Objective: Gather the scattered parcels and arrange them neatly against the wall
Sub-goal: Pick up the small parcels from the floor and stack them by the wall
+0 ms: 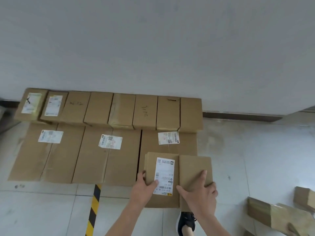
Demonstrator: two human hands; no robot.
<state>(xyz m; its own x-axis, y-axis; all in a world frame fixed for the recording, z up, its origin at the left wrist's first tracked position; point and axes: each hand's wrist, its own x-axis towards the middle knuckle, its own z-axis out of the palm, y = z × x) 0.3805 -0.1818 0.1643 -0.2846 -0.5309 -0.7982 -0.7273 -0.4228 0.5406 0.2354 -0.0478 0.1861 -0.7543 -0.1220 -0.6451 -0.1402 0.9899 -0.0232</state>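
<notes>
Head view, left hand (144, 188), right hand (200, 193) holding parcels (191, 166), boxes (144, 113) lining wall (153, 48)

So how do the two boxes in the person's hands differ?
The labelled box, gripped by the left hand, carries a white shipping label; the plain box shows bare cardboard. The left hand takes only the labelled box's edge, while the right hand spreads across the plain box's top. Both are brown cardboard, held side by side.
</notes>
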